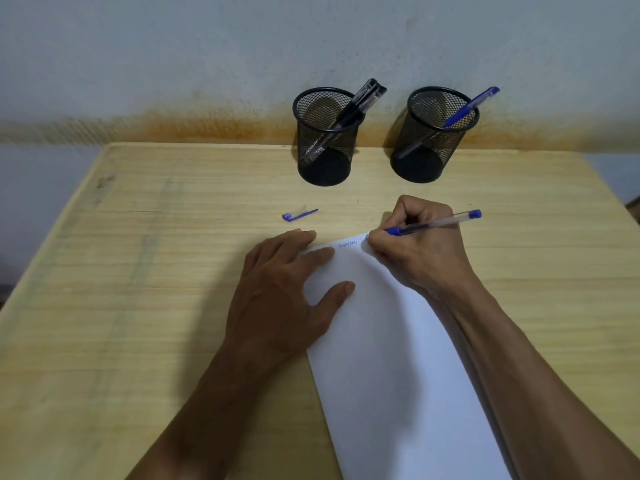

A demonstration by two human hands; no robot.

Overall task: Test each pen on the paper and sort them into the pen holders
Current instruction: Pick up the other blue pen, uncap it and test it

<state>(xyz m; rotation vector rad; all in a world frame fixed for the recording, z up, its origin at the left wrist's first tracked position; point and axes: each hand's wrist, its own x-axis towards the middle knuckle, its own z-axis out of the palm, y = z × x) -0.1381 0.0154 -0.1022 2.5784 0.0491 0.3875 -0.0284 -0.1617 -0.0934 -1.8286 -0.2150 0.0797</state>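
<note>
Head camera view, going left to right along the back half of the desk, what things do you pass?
Loose blue pen cap → left pen holder holding black pens → right pen holder holding a blue pen.

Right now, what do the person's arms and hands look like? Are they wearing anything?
Both arms are bare right down to the edge of the picture: no sleeves show. The left hand and right hand have no gloves, and I can see no rings, watch or bracelet on them. The nails look short and plain.
</note>
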